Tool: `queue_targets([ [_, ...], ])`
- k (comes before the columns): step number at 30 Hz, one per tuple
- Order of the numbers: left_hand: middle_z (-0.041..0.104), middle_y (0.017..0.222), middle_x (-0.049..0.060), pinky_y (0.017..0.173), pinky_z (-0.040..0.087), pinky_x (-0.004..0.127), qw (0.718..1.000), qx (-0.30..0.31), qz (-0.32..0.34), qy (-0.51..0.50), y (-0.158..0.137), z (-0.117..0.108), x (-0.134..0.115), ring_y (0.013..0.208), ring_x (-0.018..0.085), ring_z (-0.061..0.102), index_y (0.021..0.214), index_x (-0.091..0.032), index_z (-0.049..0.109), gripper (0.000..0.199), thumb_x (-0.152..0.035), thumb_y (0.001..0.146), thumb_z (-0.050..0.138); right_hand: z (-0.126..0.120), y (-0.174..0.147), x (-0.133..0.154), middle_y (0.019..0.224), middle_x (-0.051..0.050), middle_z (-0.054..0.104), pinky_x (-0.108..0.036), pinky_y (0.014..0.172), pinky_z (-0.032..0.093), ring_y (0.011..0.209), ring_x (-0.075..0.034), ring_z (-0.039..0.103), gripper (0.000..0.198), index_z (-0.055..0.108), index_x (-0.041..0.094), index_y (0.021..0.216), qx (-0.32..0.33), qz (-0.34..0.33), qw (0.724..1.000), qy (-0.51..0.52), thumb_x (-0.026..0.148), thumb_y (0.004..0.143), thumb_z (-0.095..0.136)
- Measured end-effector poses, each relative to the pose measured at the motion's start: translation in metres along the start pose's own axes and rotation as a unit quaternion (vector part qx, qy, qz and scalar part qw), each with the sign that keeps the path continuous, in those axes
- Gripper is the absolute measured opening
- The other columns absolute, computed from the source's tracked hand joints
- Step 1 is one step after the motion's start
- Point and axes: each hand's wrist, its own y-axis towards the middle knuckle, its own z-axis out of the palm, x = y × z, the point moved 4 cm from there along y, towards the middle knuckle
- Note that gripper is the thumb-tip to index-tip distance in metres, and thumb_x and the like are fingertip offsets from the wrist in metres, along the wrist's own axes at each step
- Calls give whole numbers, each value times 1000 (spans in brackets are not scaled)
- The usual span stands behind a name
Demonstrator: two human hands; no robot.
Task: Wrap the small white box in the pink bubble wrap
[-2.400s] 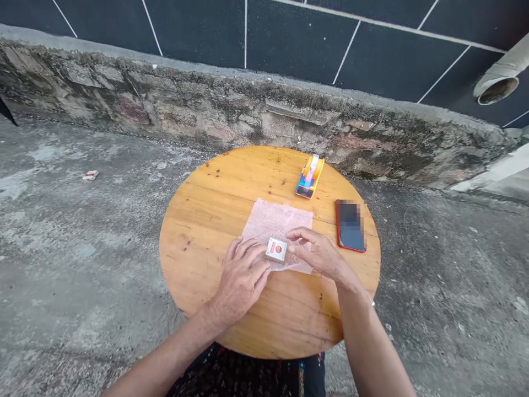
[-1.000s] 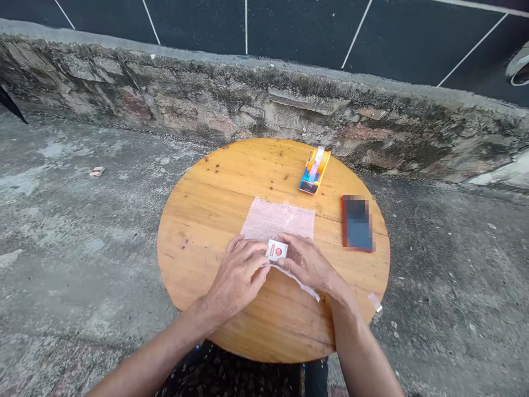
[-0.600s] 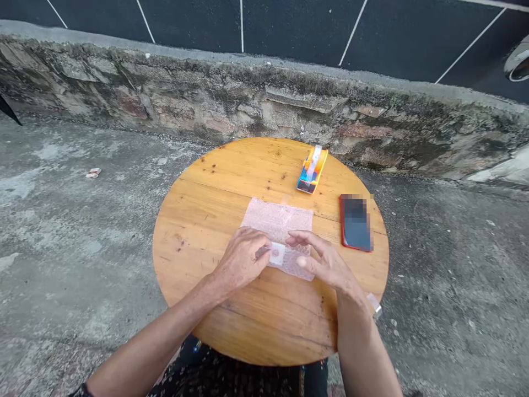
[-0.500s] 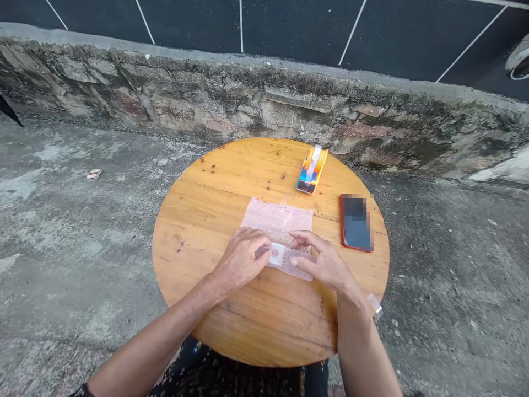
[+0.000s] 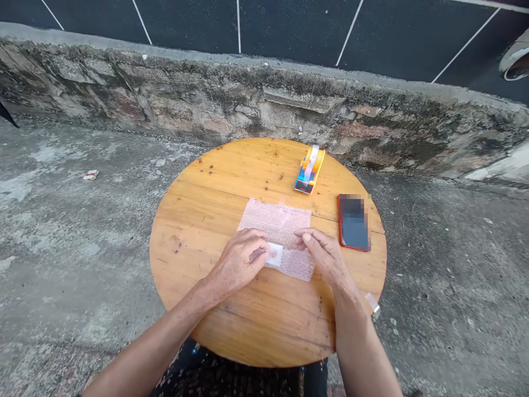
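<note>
One fold of wrap (image 5: 297, 264) now lies over a small box (image 5: 275, 254) just below the frame's centre, where a second ago the box's printed face was bare. The print shows faintly through the film; the box appears covered from its near side, while the sheet's far part lies flat above it in the frame. Coming in from the lower left, the left hand (image 5: 242, 256) is palm down, fingers bent at the box's left end; whether they grip or merely press cannot be told. The right hand (image 5: 324, 253), in from the lower right, has closed thumb and forefinger nearly together above the wrap; any hold on film is unclear. A tape dispenser (image 5: 309, 170) and phone (image 5: 354, 225) sit at right on the tabletop (image 5: 185, 212).
</note>
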Motion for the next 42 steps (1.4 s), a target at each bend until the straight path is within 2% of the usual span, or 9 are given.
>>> queue_targets([
  [3, 63, 112, 7, 88, 48, 37, 999, -16, 38, 12, -12, -8, -10, 105, 20, 59, 81, -19, 64, 12, -12, 85, 55, -3, 2, -5, 84, -3, 68, -30, 71, 49, 77, -17, 61, 24, 67, 22, 97, -16, 10, 1000, 18, 41, 89, 56],
  [9, 60, 120, 6, 95, 46, 42, 996, 1, 86, 39, -38, -12, -22, 113, 22, 53, 83, -20, 65, 17, -7, 84, 54, 4, 2, -1, 95, -4, 69, -33, 81, 50, 88, -19, 63, 24, 68, 23, 100, 76, 0, 997, 14, 41, 84, 65],
  [14, 57, 124, 6, 100, 44, 44, 994, 6, 96, 46, -50, -9, -22, 118, 24, 49, 83, -20, 65, 17, -6, 84, 55, 0, 4, 2, 96, -4, 70, -36, 87, 49, 92, -20, 64, 24, 67, 23, 98, 42, -14, 999, 26, 42, 90, 56],
  [17, 56, 124, 7, 99, 44, 44, 995, 7, 94, 45, -53, -8, -21, 118, 23, 49, 84, -19, 64, 16, -7, 85, 54, 15, 5, 7, 104, -4, 68, -37, 89, 48, 98, -21, 62, 27, 65, 25, 105, 87, -52, 994, -39, 41, 84, 65],
  [21, 55, 124, 7, 100, 43, 44, 995, 7, 93, 39, -54, -8, -21, 117, 23, 49, 86, -19, 63, 15, -6, 85, 54, 41, 1, 16, 122, -7, 62, -43, 98, 40, 114, -25, 55, 55, 56, 25, 122, 140, -147, 964, -172, 33, 72, 77],
  [24, 54, 123, 8, 99, 43, 44, 995, 12, 89, 38, -54, -7, -22, 117, 23, 49, 85, -19, 63, 15, -6, 85, 54, 48, -1, 18, 121, -8, 63, -43, 95, 40, 112, -26, 55, 56, 53, 24, 125, 140, -155, 948, -240, 22, 73, 73],
  [27, 54, 123, 8, 100, 43, 44, 996, 18, 84, 36, -55, -6, -22, 116, 24, 48, 85, -18, 62, 15, -6, 85, 53, 48, -2, 18, 120, -7, 64, -42, 93, 40, 110, -25, 57, 52, 52, 24, 125, 130, -155, 946, -253, 17, 75, 67],
  [34, 53, 124, 8, 100, 41, 44, 996, 23, 83, 24, -56, -6, -22, 117, 23, 47, 84, -18, 60, 16, -4, 84, 53, 45, 0, 16, 122, -9, 63, -41, 94, 39, 112, -25, 56, 52, 51, 22, 127, 98, -162, 947, -261, 17, 77, 65],
  [42, 56, 121, 8, 95, 44, 41, 996, 20, 79, 29, -58, -6, -25, 110, 22, 52, 85, -18, 60, 14, -6, 85, 53, 46, 0, 15, 123, -8, 62, -40, 94, 38, 112, -25, 55, 51, 52, 22, 126, 105, -153, 944, -272, 15, 76, 63],
])
